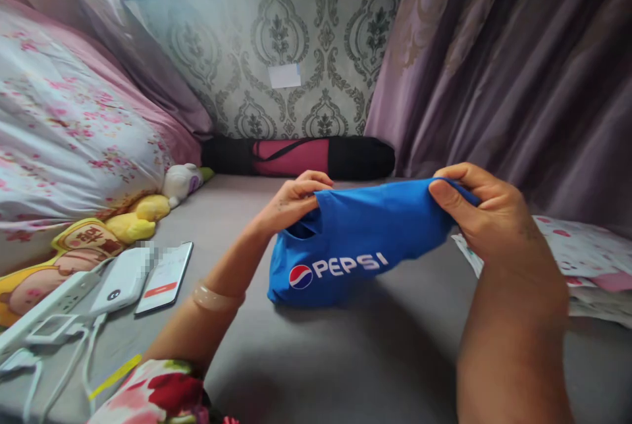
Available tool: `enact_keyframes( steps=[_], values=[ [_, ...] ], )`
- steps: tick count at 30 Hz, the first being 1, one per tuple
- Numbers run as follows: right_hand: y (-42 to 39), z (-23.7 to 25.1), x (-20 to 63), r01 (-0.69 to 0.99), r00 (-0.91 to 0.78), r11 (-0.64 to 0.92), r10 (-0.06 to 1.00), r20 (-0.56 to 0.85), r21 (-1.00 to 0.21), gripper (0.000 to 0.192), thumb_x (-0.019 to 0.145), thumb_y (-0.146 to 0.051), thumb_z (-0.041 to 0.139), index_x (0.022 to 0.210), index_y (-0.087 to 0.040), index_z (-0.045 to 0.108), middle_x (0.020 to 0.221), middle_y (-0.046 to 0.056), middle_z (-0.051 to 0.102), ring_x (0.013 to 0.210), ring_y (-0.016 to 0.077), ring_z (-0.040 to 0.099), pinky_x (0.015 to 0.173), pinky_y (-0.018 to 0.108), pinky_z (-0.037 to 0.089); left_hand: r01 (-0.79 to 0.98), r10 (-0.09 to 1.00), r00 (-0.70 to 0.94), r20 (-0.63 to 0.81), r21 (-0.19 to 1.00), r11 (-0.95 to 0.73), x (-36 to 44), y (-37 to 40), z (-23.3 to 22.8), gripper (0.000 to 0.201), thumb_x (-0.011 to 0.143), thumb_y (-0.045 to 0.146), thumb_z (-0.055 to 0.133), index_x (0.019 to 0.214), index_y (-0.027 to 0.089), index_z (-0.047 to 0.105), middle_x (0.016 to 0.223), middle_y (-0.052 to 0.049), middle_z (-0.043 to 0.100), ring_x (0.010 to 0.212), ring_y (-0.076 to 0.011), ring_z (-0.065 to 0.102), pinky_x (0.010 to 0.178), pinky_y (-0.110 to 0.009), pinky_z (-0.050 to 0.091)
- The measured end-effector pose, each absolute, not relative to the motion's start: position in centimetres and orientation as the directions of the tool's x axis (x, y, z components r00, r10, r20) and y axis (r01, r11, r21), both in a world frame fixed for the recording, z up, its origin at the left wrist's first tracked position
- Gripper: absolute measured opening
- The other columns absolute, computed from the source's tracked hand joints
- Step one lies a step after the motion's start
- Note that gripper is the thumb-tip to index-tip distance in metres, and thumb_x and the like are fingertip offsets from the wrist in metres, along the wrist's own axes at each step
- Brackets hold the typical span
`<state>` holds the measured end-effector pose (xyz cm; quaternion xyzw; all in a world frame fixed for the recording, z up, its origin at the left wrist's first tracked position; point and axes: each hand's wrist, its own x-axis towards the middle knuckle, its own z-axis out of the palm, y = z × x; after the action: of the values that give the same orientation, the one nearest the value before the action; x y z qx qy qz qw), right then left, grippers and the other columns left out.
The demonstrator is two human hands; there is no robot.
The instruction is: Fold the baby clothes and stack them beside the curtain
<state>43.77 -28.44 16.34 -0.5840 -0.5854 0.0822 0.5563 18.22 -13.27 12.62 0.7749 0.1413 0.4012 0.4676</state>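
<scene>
both hands hold a blue pepsi shirt (345, 249) up over the grey bed (385, 351), its lower edge resting on the sheet. the left hand (291, 203) pinches one top corner in a tight grip, and the right hand (486, 213) pinches the other. a phone (164, 277) and white power bank (123, 279) lie off to the left.

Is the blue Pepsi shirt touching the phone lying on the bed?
Apart. The head view shows bare grey sheet between the blue Pepsi shirt and the phone, with the left forearm crossing that gap.

Damask-patterned grey wallpaper (316, 49) behind; mauve curtains (518, 62) at right; grey bed surface (375, 345) below.
</scene>
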Motion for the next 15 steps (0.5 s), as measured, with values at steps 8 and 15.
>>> enact_keyframes(
  steps=[8, 15],
  values=[
    [-29.7, 9.2, 52.0, 0.728, 0.154, -0.111, 0.988, 0.003, -0.677, 0.026, 0.075, -0.046, 0.065, 0.082, -0.022, 0.069, 0.071, 0.002, 0.07, 0.064, 0.0184, 0.064, 0.056, 0.029, 0.05, -0.049, 0.583, 0.811, 0.058, 0.998, -0.031, 25.0, -15.3, 6.6, 0.022, 0.065, 0.026, 0.075, 0.083, 0.015, 0.072, 0.078, -0.003, 0.069, 0.067, -0.0111, 0.061, 0.066, -0.022, 0.048],
    [-26.8, 9.9, 46.4, 0.742, 0.022, 0.098, 0.985, 0.171, -0.664, 0.033, 0.084, -0.039, 0.061, 0.112, -0.025, 0.067, 0.113, 0.005, 0.07, 0.1, 0.023, 0.064, 0.089, 0.037, 0.049, 0.068, 0.579, 0.814, -0.05, 0.998, -0.009, 26.5, -16.0, 5.8, 0.023, 0.065, 0.025, 0.07, 0.085, 0.014, 0.075, 0.078, -0.004, 0.07, 0.067, -0.0126, 0.06, 0.063, -0.023, 0.048]
  ],
)
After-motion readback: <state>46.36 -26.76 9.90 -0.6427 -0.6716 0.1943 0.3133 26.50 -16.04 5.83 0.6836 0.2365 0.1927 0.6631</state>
